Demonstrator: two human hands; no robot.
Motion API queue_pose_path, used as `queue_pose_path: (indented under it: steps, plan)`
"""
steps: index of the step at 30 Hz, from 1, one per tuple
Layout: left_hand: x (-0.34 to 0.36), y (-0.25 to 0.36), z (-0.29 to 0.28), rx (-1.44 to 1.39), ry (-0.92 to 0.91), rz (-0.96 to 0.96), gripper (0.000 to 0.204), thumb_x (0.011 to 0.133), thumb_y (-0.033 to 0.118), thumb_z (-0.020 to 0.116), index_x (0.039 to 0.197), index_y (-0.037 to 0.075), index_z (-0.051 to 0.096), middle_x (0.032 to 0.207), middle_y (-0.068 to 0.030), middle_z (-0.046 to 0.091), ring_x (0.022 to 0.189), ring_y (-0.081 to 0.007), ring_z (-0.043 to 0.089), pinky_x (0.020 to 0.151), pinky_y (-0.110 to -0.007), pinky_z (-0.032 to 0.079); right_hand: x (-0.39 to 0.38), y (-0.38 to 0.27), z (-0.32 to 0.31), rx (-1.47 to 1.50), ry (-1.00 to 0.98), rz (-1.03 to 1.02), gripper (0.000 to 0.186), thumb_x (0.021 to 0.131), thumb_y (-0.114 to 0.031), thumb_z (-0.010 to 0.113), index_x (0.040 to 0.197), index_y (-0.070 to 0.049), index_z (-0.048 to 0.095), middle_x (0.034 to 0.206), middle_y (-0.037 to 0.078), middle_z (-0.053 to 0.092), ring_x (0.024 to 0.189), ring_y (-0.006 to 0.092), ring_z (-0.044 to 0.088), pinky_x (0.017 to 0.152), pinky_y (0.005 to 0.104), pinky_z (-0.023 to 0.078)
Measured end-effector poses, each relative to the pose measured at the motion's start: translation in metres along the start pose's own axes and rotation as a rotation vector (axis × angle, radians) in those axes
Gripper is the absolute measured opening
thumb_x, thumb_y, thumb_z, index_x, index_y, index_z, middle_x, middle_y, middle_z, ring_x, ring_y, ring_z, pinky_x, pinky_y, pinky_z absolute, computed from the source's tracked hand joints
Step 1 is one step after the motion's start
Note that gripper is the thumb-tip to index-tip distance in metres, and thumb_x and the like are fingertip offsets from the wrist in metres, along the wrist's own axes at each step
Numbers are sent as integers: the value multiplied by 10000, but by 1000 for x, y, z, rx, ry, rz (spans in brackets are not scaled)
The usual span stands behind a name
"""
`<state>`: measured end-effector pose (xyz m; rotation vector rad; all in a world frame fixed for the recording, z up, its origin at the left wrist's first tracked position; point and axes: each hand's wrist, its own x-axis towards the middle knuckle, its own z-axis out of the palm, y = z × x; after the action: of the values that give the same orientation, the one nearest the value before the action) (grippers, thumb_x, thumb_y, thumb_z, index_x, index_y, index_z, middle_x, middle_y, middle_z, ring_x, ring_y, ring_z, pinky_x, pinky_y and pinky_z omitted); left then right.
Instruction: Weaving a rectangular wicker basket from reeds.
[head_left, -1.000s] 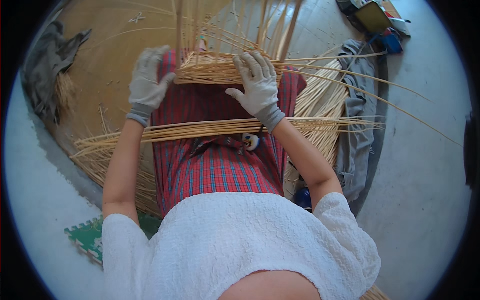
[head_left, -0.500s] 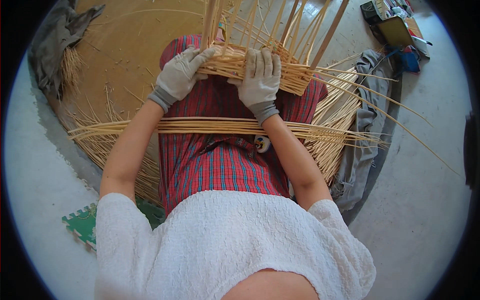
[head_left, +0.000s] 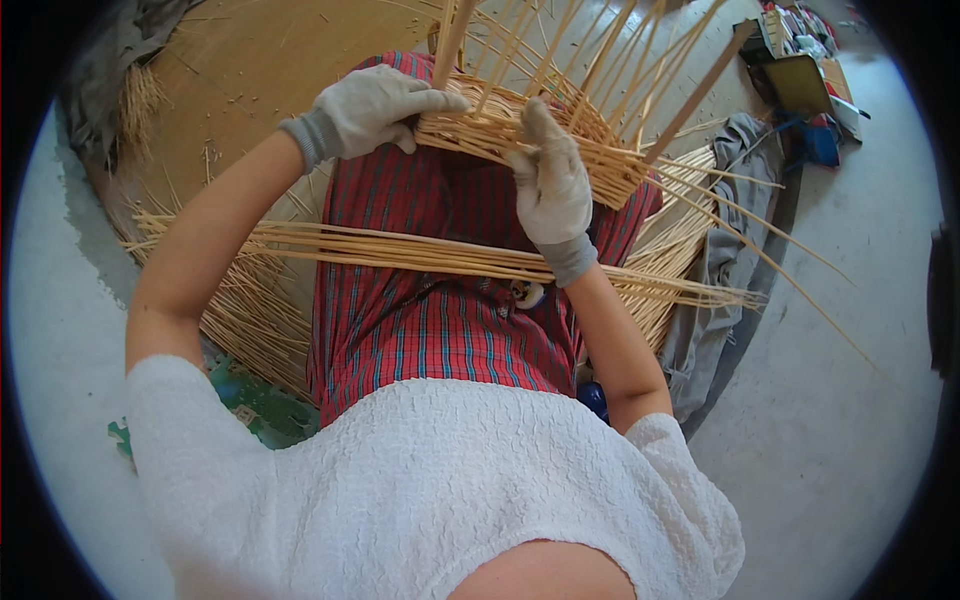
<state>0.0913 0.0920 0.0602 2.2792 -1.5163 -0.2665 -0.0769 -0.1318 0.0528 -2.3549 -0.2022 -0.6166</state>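
A partly woven wicker basket (head_left: 480,137) rests across my knees, with tall upright stakes rising from its rim. Both hands wear pale work gloves with grey cuffs. At the basket's left end is my left hand (head_left: 372,108), its fingers over the rim beside a flat wooden upright (head_left: 453,45) and its thumb lower down. My right hand (head_left: 556,185) grips the near wall right of the middle, fingertips at the rim and thumb against the weave. Long loose canes (head_left: 765,215) trail off the basket's right end.
Across my lap, over a red plaid cloth (head_left: 430,335), lies a bundle of canes (head_left: 400,255). More canes spread on the left (head_left: 255,315) and on the right by a grey cloth (head_left: 712,275). Boxes and tools (head_left: 800,85) stand far right; a green mat (head_left: 255,400) shows lower left.
The basket has tilted, its right end lower and nearer. My left hand has moved to its left end, and my right hand has shifted right and turned side-on.
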Motion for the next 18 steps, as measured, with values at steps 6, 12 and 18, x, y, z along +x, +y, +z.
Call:
queue_pose_path:
  steps: [6,12,18]
  plan:
    - [8,-9,0,-1,-46,157,823,659,196,834,1419,263,524,1042,6,680,995,-219,600,985,-375,405,64,-11,17,348,-34,387,513,1042,-138,492,1511,1,338,1263,239,629,1157,302,637,961,379,519]
    - [0,-1,22,10,93,115,685,649,167,824,1290,181,582,985,-4,627,942,-232,588,920,-379,422,93,-2,44,761,-143,688,325,1083,-181,397,1337,-21,524,925,79,677,861,168,670,809,296,549]
    - [-2,5,26,-13,99,19,687,676,139,805,1322,176,574,1006,-32,624,935,-258,581,934,-388,426,101,5,61,983,-14,838,305,1080,-227,448,954,-31,645,726,-11,566,602,59,478,522,223,414]
